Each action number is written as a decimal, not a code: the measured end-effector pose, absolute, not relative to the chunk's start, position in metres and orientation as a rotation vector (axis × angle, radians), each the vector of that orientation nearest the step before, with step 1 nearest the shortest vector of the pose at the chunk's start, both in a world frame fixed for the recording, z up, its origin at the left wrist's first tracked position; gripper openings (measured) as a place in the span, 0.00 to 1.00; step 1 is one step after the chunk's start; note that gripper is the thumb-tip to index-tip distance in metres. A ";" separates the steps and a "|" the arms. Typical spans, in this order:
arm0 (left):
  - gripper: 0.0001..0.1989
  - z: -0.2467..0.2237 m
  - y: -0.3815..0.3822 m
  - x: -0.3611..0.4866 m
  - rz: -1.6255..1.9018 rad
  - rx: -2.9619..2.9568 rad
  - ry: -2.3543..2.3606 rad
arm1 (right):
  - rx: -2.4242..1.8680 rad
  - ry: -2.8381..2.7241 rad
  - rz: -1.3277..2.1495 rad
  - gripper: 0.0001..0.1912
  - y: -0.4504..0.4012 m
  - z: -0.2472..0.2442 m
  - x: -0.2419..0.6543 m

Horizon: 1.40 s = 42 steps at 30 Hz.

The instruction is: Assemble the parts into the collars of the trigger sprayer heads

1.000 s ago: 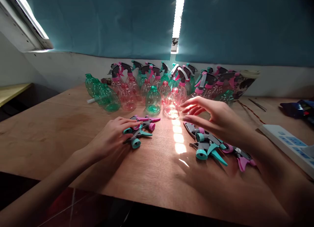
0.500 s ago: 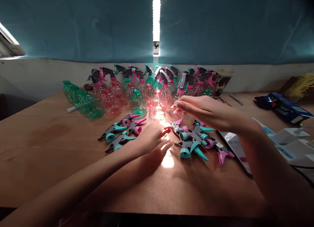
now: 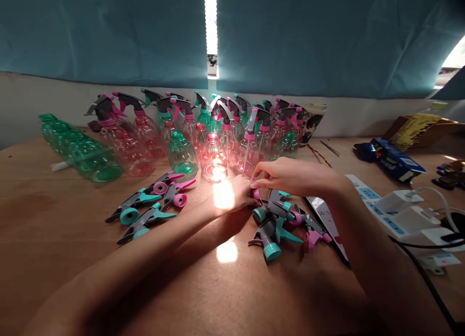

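Note:
My left hand [image 3: 238,193] is closed in front of the bottles, fingers curled round a trigger spray head with a pink collar [image 3: 255,195]. Most of that spray head is hidden by the hands. Reaching in from the right, my right hand [image 3: 294,177] pinches at the same spray head with bent thumb and fingers. Just below it lies a pile of grey spray heads [image 3: 271,224] with teal and pink parts. More loose spray heads [image 3: 145,210] lie left of my left forearm. An uncapped pink bottle [image 3: 213,157] stands upright behind my left hand.
Behind stand rows of pink and green bottles, many with spray heads [image 3: 227,114]. Green bottles [image 3: 78,149] line the left. At right are a phone [image 3: 327,220], a power strip [image 3: 378,205] with chargers, a blue packet [image 3: 394,159] and a patterned cup [image 3: 312,123].
The view has swung right. My right hand has come down to meet my left, and a pink-collared spray head from the right pile is now between them.

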<state>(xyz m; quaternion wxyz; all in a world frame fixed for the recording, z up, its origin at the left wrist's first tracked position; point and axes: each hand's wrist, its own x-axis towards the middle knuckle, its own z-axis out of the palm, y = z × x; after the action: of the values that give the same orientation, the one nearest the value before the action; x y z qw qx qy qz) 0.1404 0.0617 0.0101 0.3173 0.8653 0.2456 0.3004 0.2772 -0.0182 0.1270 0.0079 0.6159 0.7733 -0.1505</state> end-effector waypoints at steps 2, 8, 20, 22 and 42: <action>0.05 0.012 0.057 0.131 0.700 2.305 0.621 | 1.940 2.371 -0.405 0.12 -0.016 0.124 0.279; 0.06 0.019 0.027 0.074 0.699 2.321 0.810 | 1.816 2.501 -0.486 0.10 -0.008 0.109 0.273; 0.16 0.003 -0.010 0.022 0.701 1.807 1.039 | 1.448 2.646 -0.728 0.10 -0.038 0.107 0.225; 0.15 0.001 -0.011 0.021 0.705 1.826 1.022 | 1.404 2.657 -0.800 0.09 -0.039 0.105 0.219; 0.13 0.008 -0.014 0.023 0.702 1.997 0.973 | 1.431 2.795 -0.963 0.15 -0.026 0.088 0.217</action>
<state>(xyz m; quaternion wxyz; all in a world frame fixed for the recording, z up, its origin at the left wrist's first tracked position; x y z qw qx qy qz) 0.0227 -0.0138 0.0076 0.3949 0.7875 0.3838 0.2767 0.2171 -0.0256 0.0879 -0.0714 0.4347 0.8487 -0.2925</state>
